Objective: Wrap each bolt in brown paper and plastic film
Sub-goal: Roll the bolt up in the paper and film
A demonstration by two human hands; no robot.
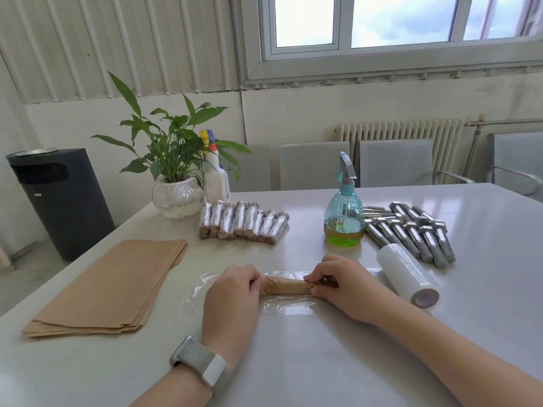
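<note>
A bolt rolled in brown paper (286, 287) lies crosswise on a sheet of clear plastic film (282, 307) spread on the white table. My left hand (232, 298) grips its left end and my right hand (340, 284) pinches its right end. The roll of film (407, 274) lies just right of my right hand. A stack of brown paper sheets (117, 283) sits at the left. Several bare steel bolts (411, 230) lie at the back right. Several finished wrapped bolts (242, 221) are piled at the back centre.
A teal spray bottle (344, 212) with greenish liquid stands between the wrapped pile and the bare bolts. A potted plant in a glass bowl (177, 195) and a white spray bottle (216, 177) stand at the back left. Chairs line the far table edge.
</note>
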